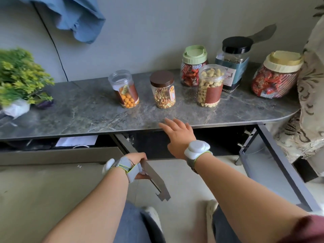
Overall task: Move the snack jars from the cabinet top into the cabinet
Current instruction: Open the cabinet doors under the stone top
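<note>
Knees and shoes: at 6 o'clock, closest to us, the person is low in front of the cabinet.
Left hand (138, 165): at 7 o'clock, fingers wrapped tight on the edge of the left door (150, 174), likely to keep it open.
Right hand (177, 135): in the middle, empty, fingers spread, over the front edge of the cabinet top (78, 106), likely going for a jar.
Right door (273, 165): at 4 o'clock, swung wide open.
Inside the cabinet: dark, I cannot tell what is in it.
Six snack jars: all on top, from 12 to 2 o'clock.
Jar of orange balls (125, 88): clear lid, farthest left.
Jar of mixed nuts (164, 89): brown lid, closest to the right hand.
Jar of peanuts (210, 85): clear lid.
Green-lid jar (192, 65): red sweets.
Black-lid jar (233, 62): dark seeds, I think.
Yellow-lid jar (277, 74): red sweets, far right.
</note>
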Demonstrator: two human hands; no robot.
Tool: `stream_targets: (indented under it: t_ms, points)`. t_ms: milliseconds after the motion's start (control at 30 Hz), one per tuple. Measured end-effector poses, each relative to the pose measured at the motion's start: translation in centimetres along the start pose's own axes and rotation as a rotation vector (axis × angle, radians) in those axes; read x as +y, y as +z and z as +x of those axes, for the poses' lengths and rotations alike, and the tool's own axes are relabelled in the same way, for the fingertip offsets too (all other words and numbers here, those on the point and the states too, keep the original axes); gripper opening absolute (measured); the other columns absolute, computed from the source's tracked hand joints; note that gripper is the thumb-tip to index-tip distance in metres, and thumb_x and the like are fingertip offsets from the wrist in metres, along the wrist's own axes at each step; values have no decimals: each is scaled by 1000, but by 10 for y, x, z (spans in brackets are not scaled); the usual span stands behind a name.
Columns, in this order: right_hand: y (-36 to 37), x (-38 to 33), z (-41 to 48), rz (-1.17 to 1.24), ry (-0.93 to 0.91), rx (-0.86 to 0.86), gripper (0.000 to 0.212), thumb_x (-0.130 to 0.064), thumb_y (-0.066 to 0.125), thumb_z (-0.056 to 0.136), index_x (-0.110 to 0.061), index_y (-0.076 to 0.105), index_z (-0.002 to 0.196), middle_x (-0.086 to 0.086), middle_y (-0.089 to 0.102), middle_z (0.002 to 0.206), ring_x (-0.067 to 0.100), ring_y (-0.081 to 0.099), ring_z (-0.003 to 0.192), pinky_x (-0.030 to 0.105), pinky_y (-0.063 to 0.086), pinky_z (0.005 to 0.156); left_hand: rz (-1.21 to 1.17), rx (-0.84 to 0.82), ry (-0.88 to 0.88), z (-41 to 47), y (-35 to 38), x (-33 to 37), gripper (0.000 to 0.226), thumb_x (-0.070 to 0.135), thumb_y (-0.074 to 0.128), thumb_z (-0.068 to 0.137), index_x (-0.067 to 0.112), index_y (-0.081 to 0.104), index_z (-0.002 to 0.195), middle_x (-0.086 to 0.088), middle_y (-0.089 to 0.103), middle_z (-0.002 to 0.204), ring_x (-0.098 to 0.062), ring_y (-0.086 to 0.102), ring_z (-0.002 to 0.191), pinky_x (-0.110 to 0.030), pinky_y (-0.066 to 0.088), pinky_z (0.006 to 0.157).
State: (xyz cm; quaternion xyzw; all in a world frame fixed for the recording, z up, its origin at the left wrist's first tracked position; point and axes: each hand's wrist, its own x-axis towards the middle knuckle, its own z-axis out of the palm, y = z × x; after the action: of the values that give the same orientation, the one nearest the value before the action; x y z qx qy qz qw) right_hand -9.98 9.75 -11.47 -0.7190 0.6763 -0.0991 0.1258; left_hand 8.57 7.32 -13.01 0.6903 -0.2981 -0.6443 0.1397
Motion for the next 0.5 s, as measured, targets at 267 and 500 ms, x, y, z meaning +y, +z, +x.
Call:
stream_targets:
  t_ms: [267,500]
  points:
    - [42,-2,1,-394,3,-62,76,-32,54,86,-38,14,150,5,-22,160,37,-21,146,63,-14,113,624,394,65,3,-68,-18,45,9,53,90,-2,43,133,-17,54,130,-26,55,111,-28,49,83]
    - [43,-17,3,-400,64,-155,47,-30,51,83,-40,52,129,8,-32,156,41,-32,141,69,-17,109,733,551,136,5,-84,-28,56,8,50,93,-1,28,144,-18,43,145,-31,46,131,-31,39,104]
